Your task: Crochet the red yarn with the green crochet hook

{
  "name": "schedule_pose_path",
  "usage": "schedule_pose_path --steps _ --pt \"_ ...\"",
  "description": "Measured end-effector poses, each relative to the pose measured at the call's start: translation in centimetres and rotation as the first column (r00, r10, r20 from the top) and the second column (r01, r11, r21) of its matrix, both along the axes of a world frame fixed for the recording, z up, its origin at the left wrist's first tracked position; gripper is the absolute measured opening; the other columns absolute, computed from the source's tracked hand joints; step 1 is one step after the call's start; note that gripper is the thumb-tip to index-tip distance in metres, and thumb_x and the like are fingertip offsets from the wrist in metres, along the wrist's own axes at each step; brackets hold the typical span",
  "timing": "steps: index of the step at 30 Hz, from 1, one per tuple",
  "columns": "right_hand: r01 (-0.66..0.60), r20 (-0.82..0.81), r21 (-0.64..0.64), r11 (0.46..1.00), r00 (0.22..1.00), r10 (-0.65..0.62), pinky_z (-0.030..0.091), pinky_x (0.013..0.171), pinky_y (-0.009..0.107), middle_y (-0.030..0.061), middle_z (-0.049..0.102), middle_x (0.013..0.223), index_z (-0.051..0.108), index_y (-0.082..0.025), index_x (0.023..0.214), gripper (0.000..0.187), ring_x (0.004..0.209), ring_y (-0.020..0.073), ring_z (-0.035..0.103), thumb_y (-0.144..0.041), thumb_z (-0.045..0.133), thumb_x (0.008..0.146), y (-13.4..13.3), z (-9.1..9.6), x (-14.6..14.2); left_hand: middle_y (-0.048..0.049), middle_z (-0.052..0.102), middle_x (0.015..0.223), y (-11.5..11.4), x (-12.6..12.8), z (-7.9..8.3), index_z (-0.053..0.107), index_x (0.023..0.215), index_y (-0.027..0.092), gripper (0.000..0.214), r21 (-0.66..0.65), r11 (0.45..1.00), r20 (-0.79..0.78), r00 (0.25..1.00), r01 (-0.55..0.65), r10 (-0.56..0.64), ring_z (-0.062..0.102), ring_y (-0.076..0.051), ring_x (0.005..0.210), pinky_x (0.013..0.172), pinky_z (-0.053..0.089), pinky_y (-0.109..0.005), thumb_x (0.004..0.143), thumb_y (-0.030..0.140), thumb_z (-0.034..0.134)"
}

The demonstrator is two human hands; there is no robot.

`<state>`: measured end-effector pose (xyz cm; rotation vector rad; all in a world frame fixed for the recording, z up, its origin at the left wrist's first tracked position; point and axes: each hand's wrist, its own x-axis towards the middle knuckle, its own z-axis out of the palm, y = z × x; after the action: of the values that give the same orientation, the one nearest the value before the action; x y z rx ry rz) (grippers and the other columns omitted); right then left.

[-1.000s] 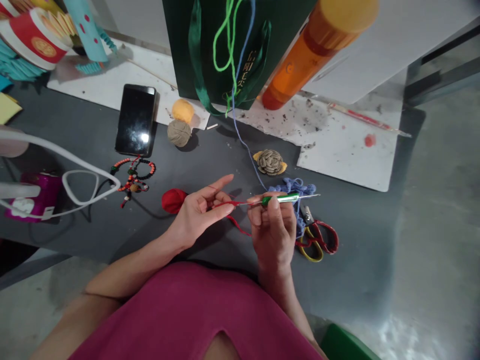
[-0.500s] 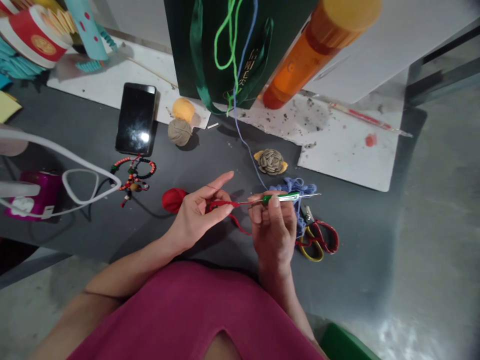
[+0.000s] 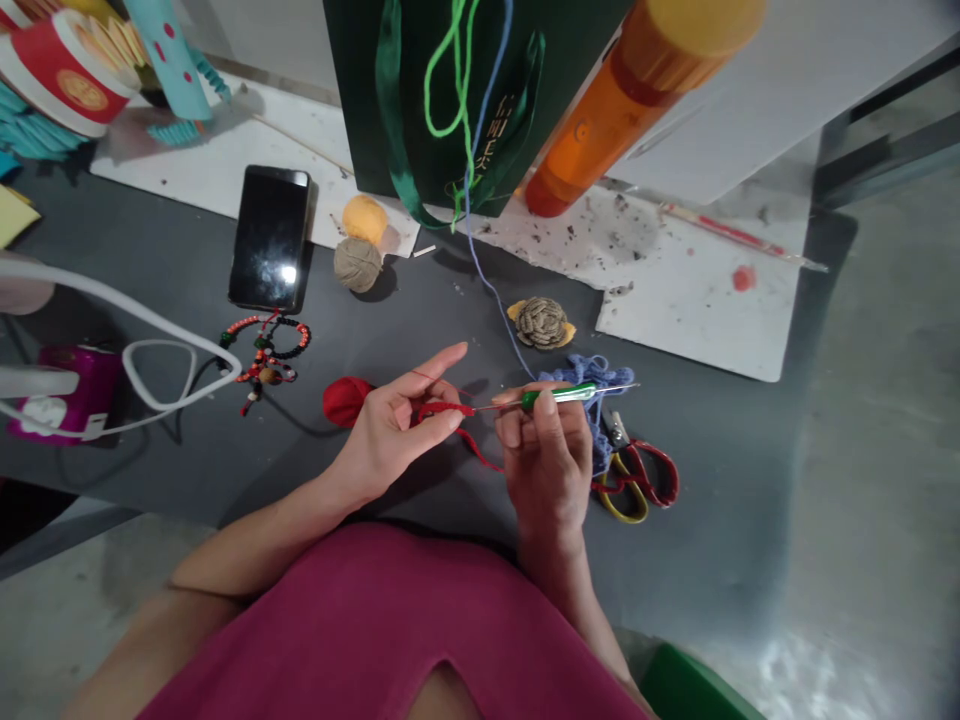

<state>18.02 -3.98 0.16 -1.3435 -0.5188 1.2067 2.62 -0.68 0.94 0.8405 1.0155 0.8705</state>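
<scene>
Red strip [image 3: 448, 408] between hands: short, seemingly early work. Left hand [image 3: 390, 430]: grip pinched on strip, index finger outstretched. Right hand [image 3: 546, 455]: grip closed round hook [image 3: 568, 394], tip at strip. Red ball [image 3: 346, 401] (plenty unused, I judge) beside left hand.

Dark-green paper bag [image 3: 431, 165]: illegible gold lettering [image 3: 501, 120], beyond right hand [image 3: 546, 460].
Red-and-white round cup [image 3: 37, 70]: unreadable gold emblem [image 3: 81, 90], far leftward beyond left hand [image 3: 394, 425].

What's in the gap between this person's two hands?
In the head view, the metal shaft of a green-handled tool reaches from the right hand to red yarn pinched by the left hand; a loose red strand runs lower in the picture.
</scene>
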Motion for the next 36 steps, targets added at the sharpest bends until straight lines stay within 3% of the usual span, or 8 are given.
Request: schedule_pose_path --steps 7,13,23,30,36 --pt "0.001 0.002 0.018 1.000 1.000 -0.001 0.034 0.049 0.027 0.0001 0.074 0.081 0.064 -0.026 0.089 0.021 0.051 0.0093 0.045 -0.046 0.068 0.093 0.00 0.07 -0.04 -0.0029 0.075 0.097 0.11 -0.04 0.15 0.080 0.112 0.023 0.032 -0.022 1.000 0.019 1.000 0.009 -0.009 0.058 -0.013 0.081 0.081 0.049 -0.030 0.080 0.021 0.078" --pt "-0.010 0.029 0.016 1.000 1.000 0.009 0.032 0.046 0.027 0.0000 0.073 0.081 0.062 -0.026 0.088 0.024 0.050 0.0090 0.045 -0.049 0.068 0.092 0.02 -0.05 -0.12 -0.0057 0.076 0.102 0.20 0.05 0.38 0.081 0.099 0.021 0.019 -0.018 1.000 0.024 1.000 0.020 -0.019 0.059 -0.014 0.084 0.082 0.050 -0.030 0.080 0.020 0.077" --pt "0.002 0.025 0.040 0.999 1.000 -0.003 0.033 0.046 0.026 0.0005 0.075 0.081 0.063 -0.025 0.085 0.023 0.050 0.0083 0.048 -0.045 0.068 0.094 -0.15 -0.06 -0.08 -0.0045 0.074 0.099 0.12 -0.02 0.24 0.082 0.102 0.021 0.023 -0.020 0.999 0.024 0.999 0.033 -0.033 0.057 -0.013 0.082 0.080 0.048 -0.028 0.080 0.019 0.077" --pt "-0.004 -0.002 0.051 0.999 1.000 0.004 0.036 0.046 0.026 -0.0001 0.076 0.081 0.068 -0.025 0.087 0.019 0.050 0.0080 0.050 -0.043 0.070 0.094 -0.22 0.00 -0.09 -0.0041 0.074 0.094 0.02 -0.05 0.30 0.074 0.128 0.021 0.049 -0.055 0.998 0.020 1.000 0.021 -0.020 0.057 -0.014 0.080 0.080 0.050 -0.030 0.079 0.021 0.079" --pt "0.010 0.018 0.053 0.999 1.000 -0.011 0.035 0.045 0.025 0.0003 0.076 0.080 0.067 -0.024 0.085 0.023 0.049 0.0076 0.049 -0.045 0.070 0.093 -0.15 -0.16 -0.03 -0.0086 0.075 0.123 0.13 -0.16 -0.27 0.080 0.093 0.020 0.014 -0.006 0.999 0.020 0.999 0.045 -0.045 0.063 -0.017 0.100 0.089 0.049 -0.032 0.080 0.019 0.076"
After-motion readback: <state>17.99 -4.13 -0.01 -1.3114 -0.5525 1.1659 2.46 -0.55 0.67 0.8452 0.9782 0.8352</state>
